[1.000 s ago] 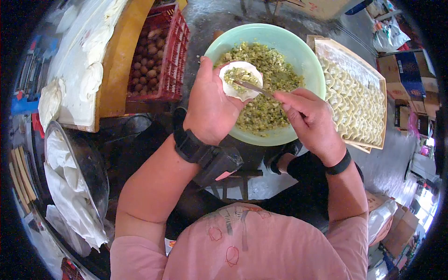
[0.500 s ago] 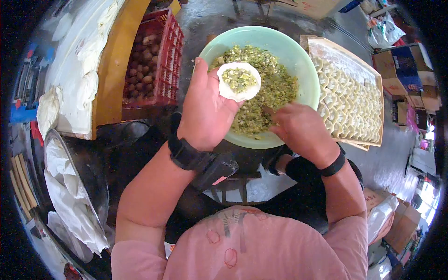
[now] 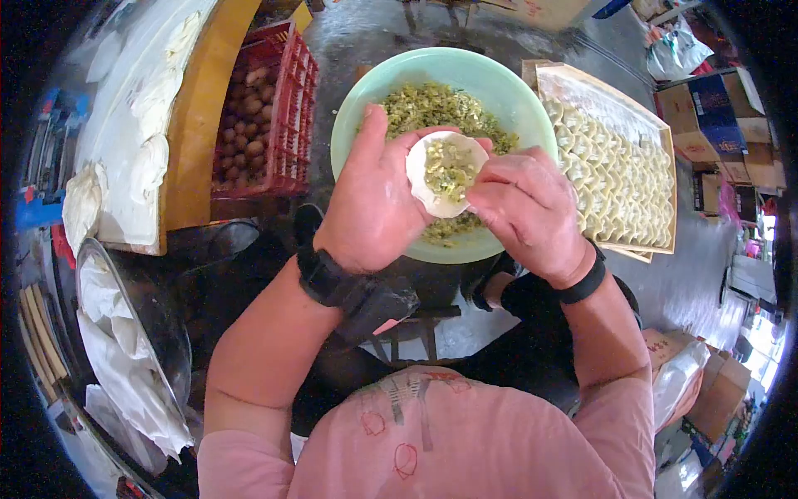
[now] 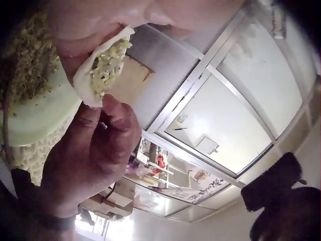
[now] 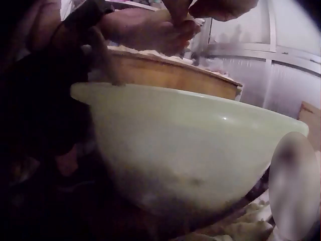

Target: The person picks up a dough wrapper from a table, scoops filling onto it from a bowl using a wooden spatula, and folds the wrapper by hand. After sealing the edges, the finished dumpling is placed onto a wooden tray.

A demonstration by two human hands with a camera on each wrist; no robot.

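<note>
A round white wrapper [image 3: 422, 185] with chopped green filling [image 3: 449, 169] on it lies in the left hand [image 3: 370, 195], fingers curved behind it and thumb raised. The right hand [image 3: 532, 212] pinches the wrapper's right edge between thumb and fingers. From the left wrist view, the wrapper [image 4: 85, 80] is bent upward at its sides, the right hand [image 4: 93, 155] at its lower end. Beneath both hands stands a pale green bowl [image 3: 353, 100] of the same filling. A thin dark stick [image 5: 106, 60] reaches the bowl's rim in the right wrist view.
Right of the bowl, a wooden tray [image 3: 675, 179] holds rows of folded dumplings [image 3: 611, 183]. To the left stand a red crate [image 3: 291, 108] of round brown things and a table [image 3: 195, 116] with dough. A metal basin [image 3: 170, 333] with white cloth is nearer the body.
The right hand left the filling in the bowl and came up to the wrapper's edge; the metal tool it held is no longer seen in it. The left hand moved slightly right with the wrapper.
</note>
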